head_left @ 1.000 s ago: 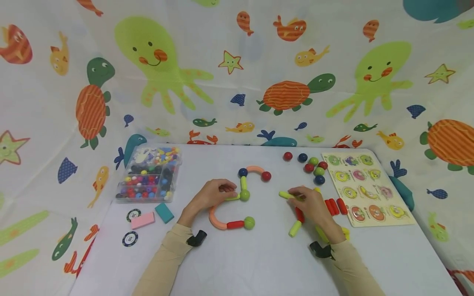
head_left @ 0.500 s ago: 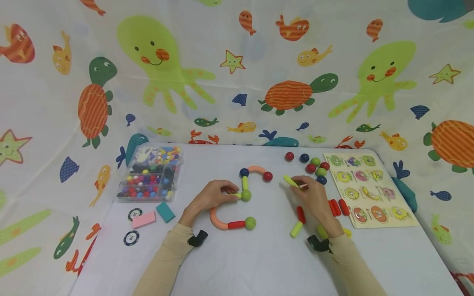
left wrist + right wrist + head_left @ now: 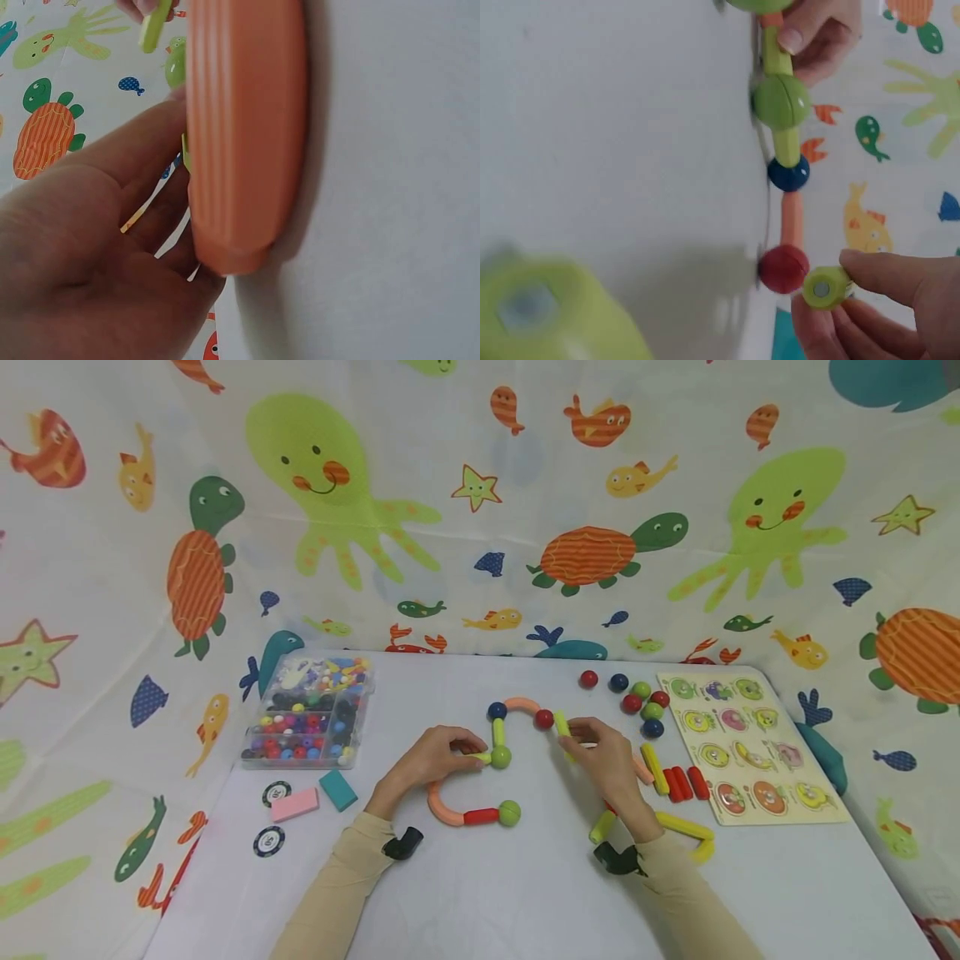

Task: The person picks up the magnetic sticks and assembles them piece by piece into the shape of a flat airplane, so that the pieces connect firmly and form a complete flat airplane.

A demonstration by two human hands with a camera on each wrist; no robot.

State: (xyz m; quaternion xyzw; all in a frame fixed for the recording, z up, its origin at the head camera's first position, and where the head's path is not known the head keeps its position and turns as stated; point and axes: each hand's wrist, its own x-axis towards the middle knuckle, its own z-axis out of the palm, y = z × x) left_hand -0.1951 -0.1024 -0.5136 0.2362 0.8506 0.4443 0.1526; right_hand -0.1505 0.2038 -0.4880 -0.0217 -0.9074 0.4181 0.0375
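My left hand (image 3: 442,754) pinches a short light-green rod (image 3: 479,758) joined to a green ball (image 3: 501,757). From that ball another green rod (image 3: 498,732) leads to a dark blue ball (image 3: 497,711), then a curved orange piece (image 3: 521,703) and a red ball (image 3: 543,719). Below the left hand, an orange curve (image 3: 444,810) runs to a red rod (image 3: 481,816) and a second green ball (image 3: 509,812). Thumb and fingers of my right hand (image 3: 606,758) pinch a light-green rod (image 3: 823,288), its metal-tipped end close beside the red ball; contact is unclear.
Loose balls (image 3: 652,711) lie at the back right, near a fruit puzzle board (image 3: 772,810). Red rods (image 3: 698,782) and yellow pieces (image 3: 686,827) lie right of the right hand. At left are a bead box (image 3: 300,763), pink (image 3: 295,805) and teal (image 3: 338,790) blocks, and chips (image 3: 268,841).
My right hand has carried the light-green rod from beside the loose rods up and left to the red ball, turning it more upright. The left hand keeps its place.
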